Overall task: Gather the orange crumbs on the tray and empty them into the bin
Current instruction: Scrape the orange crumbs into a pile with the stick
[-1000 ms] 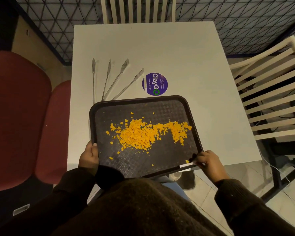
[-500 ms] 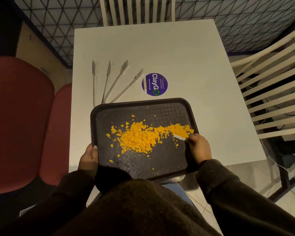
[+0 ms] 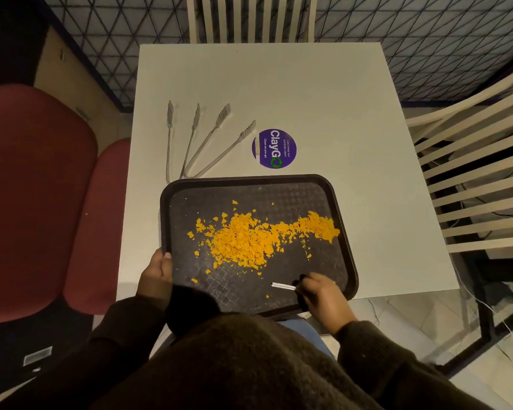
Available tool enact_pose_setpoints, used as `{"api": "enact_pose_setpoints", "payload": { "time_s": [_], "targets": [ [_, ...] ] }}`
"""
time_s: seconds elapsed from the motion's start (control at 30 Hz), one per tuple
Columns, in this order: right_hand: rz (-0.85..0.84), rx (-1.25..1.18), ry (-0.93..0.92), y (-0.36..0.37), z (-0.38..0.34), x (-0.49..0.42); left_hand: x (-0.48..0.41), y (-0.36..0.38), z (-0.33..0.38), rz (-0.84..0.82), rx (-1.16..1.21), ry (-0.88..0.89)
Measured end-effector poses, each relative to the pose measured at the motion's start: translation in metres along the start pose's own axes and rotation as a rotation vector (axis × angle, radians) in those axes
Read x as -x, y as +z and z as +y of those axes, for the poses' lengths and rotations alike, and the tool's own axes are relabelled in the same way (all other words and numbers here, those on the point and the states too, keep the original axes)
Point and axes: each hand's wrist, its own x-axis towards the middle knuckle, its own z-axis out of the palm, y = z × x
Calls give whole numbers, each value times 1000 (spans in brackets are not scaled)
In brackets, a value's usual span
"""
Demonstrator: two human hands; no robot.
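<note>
My left hand (image 3: pixel 157 273) grips the tray (image 3: pixel 342 202); my right hand (image 3: pixel 320 294) pinches a small white scraper (image 3: pixel 282 286). The crumbs (image 3: pixel 249 241) lie mid-tray, mostly heaped; strays remain, nothing binned, no bin visible.

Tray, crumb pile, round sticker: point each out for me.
Tray (image 3: pixel 251 182), head view, bare far rim.
Crumb pile (image 3: pixel 243 239), head view, dense middle.
Round sticker (image 3: pixel 274 148), head view, its purple centre.
</note>
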Motion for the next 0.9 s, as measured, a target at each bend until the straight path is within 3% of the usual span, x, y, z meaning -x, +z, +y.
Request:
{"api": "enact_pose_setpoints", "payload": {
  "time_s": [0.27,0.47,0.57,0.63,0.8,0.9],
  "targets": [
    [177,-18,98,0,-6,-52,7,0,0,19,-12,61],
    [306,-182,434,-7,-4,-87,11,-1,0,9,-4,72],
    [312,-192,478,-9,-7,-81,13,-1,0,6,-1,69],
    [270,-204,424,-9,-18,-65,14,0,1,6,-1,73],
    [-50,-73,-12,4,-47,-21,13,0,0,8,-18,59],
    [-87,-15,-113,6,-50,-28,15,-1,2,-1,-12,55]
  ]
}}
